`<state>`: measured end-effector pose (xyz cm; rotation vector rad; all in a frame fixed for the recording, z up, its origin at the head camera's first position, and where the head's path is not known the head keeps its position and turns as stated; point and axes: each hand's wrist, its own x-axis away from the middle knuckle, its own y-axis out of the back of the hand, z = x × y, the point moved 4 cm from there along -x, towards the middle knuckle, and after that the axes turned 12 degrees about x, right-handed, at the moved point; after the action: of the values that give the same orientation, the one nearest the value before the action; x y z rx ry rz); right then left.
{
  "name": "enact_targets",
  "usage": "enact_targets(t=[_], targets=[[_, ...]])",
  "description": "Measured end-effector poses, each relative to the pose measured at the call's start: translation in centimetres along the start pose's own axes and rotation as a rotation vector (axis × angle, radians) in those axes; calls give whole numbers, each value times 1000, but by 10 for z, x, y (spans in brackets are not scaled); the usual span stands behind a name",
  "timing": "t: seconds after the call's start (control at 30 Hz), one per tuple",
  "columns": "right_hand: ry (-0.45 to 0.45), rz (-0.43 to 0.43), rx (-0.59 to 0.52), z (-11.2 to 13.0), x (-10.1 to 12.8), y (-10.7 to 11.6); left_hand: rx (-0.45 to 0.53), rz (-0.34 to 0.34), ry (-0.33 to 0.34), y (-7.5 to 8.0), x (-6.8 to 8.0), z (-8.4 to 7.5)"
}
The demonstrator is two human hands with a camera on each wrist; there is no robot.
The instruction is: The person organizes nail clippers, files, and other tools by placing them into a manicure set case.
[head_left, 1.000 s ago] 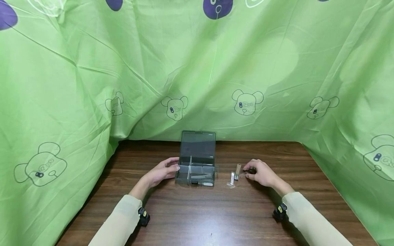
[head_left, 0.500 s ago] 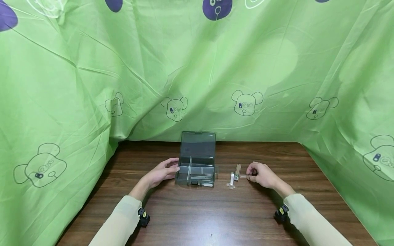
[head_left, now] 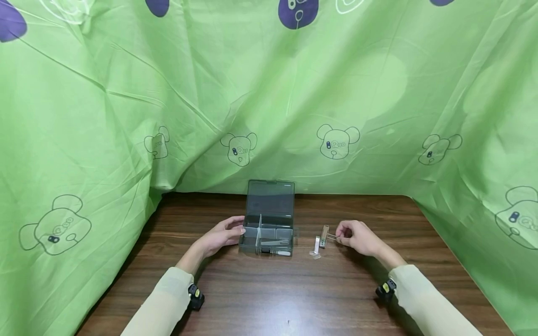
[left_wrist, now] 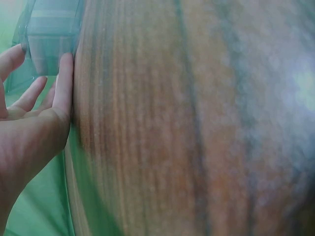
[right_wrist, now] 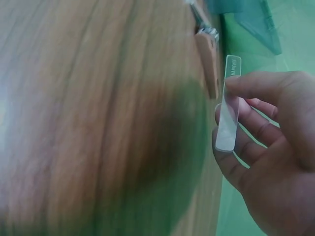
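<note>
The right hand (head_left: 355, 237) pinches a clear glass nail file (right_wrist: 228, 105) at center right of the head view, its long axis pointing left toward the open compartment box (head_left: 267, 233), which the left hand (head_left: 222, 234) touches with relaxed fingers.

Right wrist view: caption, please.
Right hand pinches a clear glass nail file beside nail clippers above the wooden table.

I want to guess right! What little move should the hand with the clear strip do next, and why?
Probably carry the clear strip left toward the open box. The right hand pinches it above the table, the left hand steadies the box's side, and one tool already lies inside.
</note>
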<state>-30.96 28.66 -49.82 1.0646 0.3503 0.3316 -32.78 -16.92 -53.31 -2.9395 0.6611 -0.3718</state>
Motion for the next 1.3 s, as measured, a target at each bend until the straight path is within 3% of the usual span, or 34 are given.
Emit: enact_targets(t=[0.37, 0.7, 1.3], targets=[[83, -26, -123, 45, -21, -6, -11, 11, -4, 1, -1, 0], [155, -54, -140, 93, -50, -15, -7, 0, 0, 0, -1, 0], [194, -51, -210, 142, -76, -35, -2, 9, -4, 2, -2, 2]])
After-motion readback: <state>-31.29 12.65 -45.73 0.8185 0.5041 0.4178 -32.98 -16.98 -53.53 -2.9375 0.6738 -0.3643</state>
